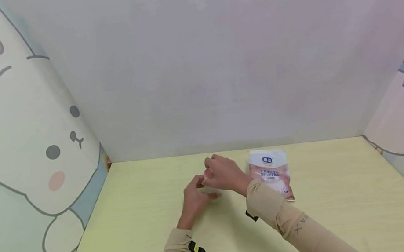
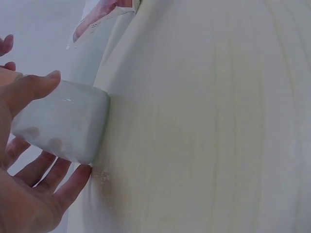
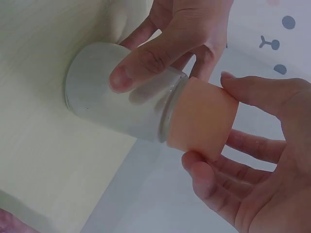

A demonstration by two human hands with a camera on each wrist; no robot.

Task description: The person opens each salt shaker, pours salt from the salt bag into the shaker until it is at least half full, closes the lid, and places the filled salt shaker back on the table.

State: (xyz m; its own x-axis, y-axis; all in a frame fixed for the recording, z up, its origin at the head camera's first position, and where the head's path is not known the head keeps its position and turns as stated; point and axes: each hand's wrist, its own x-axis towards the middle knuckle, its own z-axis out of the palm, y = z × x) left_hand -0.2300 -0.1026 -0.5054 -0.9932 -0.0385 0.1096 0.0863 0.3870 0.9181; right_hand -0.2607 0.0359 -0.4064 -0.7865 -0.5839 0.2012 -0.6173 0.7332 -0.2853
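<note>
A clear glass jar (image 3: 97,94) with a pinkish-orange lid (image 3: 204,119) stands on the table between the hands. My left hand (image 1: 194,199) grips the jar's body, thumb on one side and fingers round the other. In the left wrist view the jar (image 2: 80,121) shows its base at the tabletop. My right hand (image 1: 225,174) holds the lid from above, thumb and fingertips around its edge. The lid sits on the jar's mouth. From the head camera the hands cover most of the jar.
A white and reddish-brown salt bag (image 1: 269,168) lies on the table (image 1: 343,200) just right of the right hand. Fine pale grains (image 2: 103,177) show by the jar's base. A plain wall (image 1: 208,67) rises behind, with cartoon-printed panels (image 1: 29,150) at both sides.
</note>
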